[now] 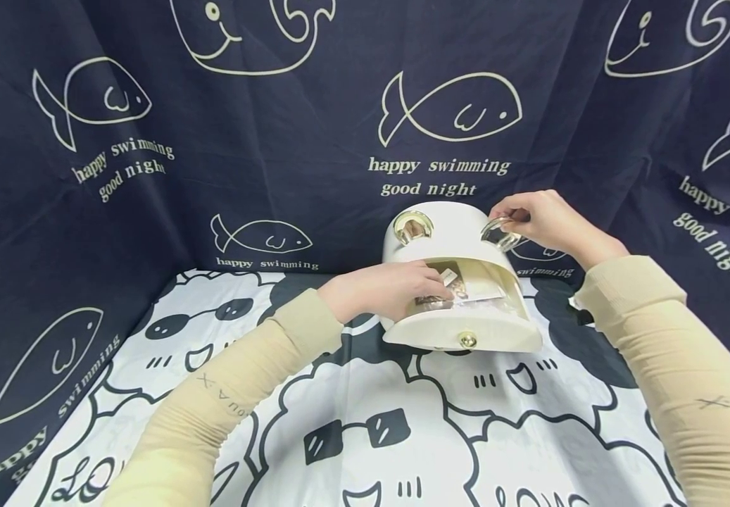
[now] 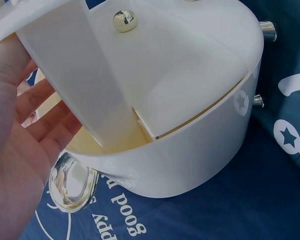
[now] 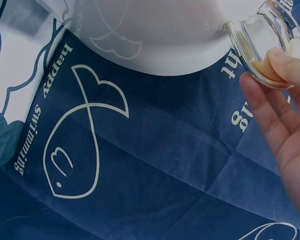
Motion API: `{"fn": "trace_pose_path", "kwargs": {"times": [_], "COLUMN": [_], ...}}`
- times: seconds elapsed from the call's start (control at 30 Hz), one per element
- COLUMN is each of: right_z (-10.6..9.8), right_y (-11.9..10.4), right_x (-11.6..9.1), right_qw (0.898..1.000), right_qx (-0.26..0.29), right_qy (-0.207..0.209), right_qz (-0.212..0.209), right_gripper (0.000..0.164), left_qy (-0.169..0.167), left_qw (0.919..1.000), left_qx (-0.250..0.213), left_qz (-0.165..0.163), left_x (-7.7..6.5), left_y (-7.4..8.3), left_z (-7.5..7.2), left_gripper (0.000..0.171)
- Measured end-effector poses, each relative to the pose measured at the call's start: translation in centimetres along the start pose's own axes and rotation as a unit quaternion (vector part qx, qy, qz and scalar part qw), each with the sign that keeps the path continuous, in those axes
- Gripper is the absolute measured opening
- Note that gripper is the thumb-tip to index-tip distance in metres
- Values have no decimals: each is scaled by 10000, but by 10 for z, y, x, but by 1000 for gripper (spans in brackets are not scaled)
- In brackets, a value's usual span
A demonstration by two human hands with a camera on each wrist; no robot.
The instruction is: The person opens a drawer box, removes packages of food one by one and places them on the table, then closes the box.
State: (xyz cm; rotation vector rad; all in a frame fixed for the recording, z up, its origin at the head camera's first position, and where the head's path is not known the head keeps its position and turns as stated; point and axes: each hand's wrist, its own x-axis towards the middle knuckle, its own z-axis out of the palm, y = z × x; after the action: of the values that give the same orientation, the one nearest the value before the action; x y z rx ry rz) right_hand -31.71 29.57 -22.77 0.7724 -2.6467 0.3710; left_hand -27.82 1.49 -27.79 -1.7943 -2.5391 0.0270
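A white rounded box (image 1: pixel 453 225) has two gold loop-shaped ears on top, and its drawer (image 1: pixel 424 334) with a gold knob (image 1: pixel 467 341) is pulled out. My left hand (image 1: pixel 396 287) reaches over the drawer's left side, fingers among the small packets (image 1: pixel 456 278) inside. In the left wrist view its fingers (image 2: pixel 45 107) extend behind a white wall, and their tips are hidden. With thumb and fingers, my right hand (image 1: pixel 548 222) pinches the right gold ear (image 3: pixel 246 52). The left gold ear (image 1: pixel 414 227) is untouched.
Beneath the box lies a white cloth (image 1: pixel 365 394) with black cartoon drawings. A dark blue curtain (image 1: pixel 314 148) printed with fish and lettering hangs close behind and at both sides.
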Motion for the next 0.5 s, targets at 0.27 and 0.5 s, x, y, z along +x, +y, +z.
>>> {"fn": "trace_pose_path", "kwargs": {"times": [0.27,0.5], "right_z": [1,1], "right_y": [0,0], "right_x": [0,0], "right_qw": [10000,9999], "right_qx": [12,-19], "right_qy": [39,105], "right_qz": [-50,-110], "right_gripper": [25,25], "left_qy": [218,704], "left_qw": [9995,9968], "left_qx": [-184,310], "left_qz": [160,210], "left_x": [-3,-5], "left_y": [-2,-3], "left_z": [3,8], "left_gripper": [54,49]}}
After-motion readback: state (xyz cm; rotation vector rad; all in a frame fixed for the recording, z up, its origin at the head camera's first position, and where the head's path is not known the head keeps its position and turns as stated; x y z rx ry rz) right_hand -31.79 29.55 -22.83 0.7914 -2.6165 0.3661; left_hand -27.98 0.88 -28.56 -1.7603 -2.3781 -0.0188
